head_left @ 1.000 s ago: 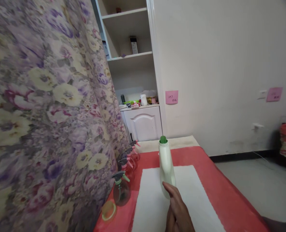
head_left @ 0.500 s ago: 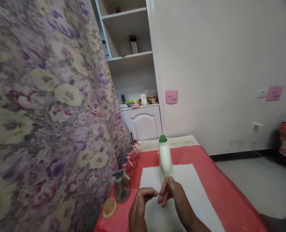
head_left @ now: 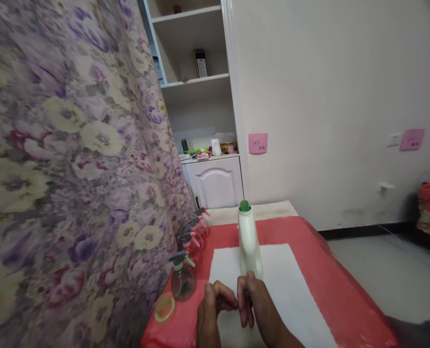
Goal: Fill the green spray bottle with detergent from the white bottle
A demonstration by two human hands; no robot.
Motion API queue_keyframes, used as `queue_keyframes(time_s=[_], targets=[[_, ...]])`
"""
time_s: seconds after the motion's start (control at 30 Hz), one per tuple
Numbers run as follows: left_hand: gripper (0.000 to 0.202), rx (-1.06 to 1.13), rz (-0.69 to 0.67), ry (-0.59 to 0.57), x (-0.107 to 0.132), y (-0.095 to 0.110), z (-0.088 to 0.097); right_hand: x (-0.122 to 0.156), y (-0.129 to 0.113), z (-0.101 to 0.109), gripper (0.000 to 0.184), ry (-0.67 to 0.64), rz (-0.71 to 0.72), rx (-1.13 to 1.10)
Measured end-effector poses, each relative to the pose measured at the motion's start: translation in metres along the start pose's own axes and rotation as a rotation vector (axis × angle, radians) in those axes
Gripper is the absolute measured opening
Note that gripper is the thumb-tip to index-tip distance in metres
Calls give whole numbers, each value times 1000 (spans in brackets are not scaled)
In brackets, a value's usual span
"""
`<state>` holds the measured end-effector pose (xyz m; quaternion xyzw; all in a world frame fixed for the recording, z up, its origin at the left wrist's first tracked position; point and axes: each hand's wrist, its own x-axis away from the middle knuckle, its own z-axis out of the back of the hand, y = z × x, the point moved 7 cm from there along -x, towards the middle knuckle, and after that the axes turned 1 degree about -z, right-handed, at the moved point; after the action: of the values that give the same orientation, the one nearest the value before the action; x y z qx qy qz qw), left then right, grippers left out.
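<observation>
A tall white bottle [head_left: 249, 244] with a green cap [head_left: 244, 206] stands upright on a white sheet [head_left: 290, 285] that lies on the red table cover [head_left: 331, 290]. My right hand [head_left: 254, 302] is curled just in front of the bottle's base, fingers bent downward and close to it. My left hand [head_left: 213, 307] sits beside it with fingers curled in, the two hands nearly touching. I cannot make out anything between the fingers of either hand.
A row of spray bottles [head_left: 183, 282] with green and pink triggers lines the table's left edge beside a flowered curtain [head_left: 73, 169]. An orange-green lid [head_left: 164, 308] lies near the front one. White shelves and a cupboard [head_left: 216, 181] stand behind; bare floor lies to the right.
A second ago only my right hand was in view by the bottle. My left hand came up beside it, and both hands have now curled closer together in front of the bottle's base.
</observation>
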<state>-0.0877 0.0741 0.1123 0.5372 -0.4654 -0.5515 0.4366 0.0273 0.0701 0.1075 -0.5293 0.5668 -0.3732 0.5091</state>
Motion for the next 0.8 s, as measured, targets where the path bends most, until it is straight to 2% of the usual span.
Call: queue_keyframes(time_s=[0.13,0.37,0.6,0.8], targets=[[76,25,123,-50,-9,-20,3,-5,14,-4,80,-6,-79,27],[80,47,207,-77,-17,-43,7,-15,40,-2,83,-18,-226,66],[84,-3,272,-79,-23,-58,10,-21,51,1,84,12,-250,177],[84,-9,274,-70,-26,-59,12,-25,60,1,82,-9,-230,253]])
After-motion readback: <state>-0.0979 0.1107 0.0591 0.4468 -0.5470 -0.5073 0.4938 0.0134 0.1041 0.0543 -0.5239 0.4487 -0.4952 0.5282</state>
